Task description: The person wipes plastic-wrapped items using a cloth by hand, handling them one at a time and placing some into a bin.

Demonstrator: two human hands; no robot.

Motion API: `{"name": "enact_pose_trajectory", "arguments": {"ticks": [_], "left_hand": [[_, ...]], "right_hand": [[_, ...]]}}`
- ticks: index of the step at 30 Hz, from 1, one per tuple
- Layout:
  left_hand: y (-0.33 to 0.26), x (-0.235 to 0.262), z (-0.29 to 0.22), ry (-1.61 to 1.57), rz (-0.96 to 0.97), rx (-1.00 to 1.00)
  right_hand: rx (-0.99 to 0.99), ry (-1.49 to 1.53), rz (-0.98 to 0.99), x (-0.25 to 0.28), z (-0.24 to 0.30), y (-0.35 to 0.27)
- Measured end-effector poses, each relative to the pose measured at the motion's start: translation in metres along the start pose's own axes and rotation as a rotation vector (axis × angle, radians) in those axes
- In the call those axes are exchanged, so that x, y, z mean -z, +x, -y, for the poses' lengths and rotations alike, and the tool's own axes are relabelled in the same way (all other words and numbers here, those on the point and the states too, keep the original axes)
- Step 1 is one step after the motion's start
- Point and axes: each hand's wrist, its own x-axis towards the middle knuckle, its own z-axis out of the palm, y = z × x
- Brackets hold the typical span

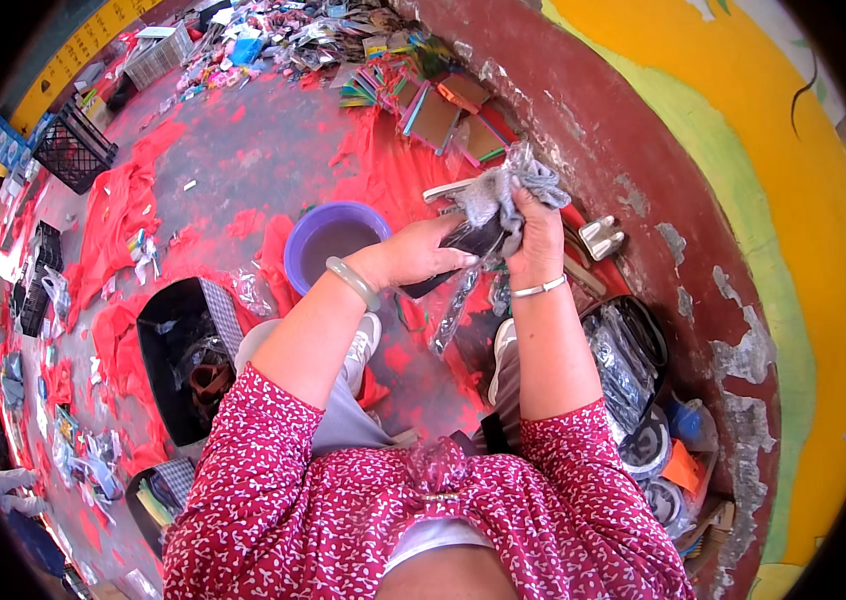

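Observation:
Both of my hands are closed on things above the gap between my feet. My left hand (425, 252) grips a dark, flat-sided item (475, 238), whose kind I cannot make out. Bunched in my right hand (540, 238) is a wet-looking grey cloth (533, 182), pressed against the far side of the dark item and partly covering it. A strip of clear plastic (455, 315) hangs below the hands. Left of them, a purple basin (293, 250) of murky liquid stands on the floor, close to my left wrist.
A peeling red and yellow wall (683, 190) runs along the right. White shoes (601, 238) and an open black bag of plastic-wrapped packs (615, 375) lie beside it. Left stands a black box (158, 375); farther off are a black crate (73, 150), colourful folders (438, 118) and heaped goods (273, 40).

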Motion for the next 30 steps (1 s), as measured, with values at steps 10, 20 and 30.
{"name": "enact_pose_trajectory", "arguments": {"ticks": [10, 20, 30], "left_hand": [[0.006, -0.022, 0.002, -0.016, -0.068, -0.075], [-0.022, -0.037, -0.008, 0.255, -0.181, -0.009], [-0.205, -0.024, -0.025, -0.368, -0.807, -0.091]], "right_hand": [[-0.010, 0.231, -0.285, 0.023, 0.007, 0.014], [-0.360, 0.150, -0.134, 0.053, 0.009, 0.014], [0.048, 0.369, -0.392, 0.131, 0.101, 0.038]]}}
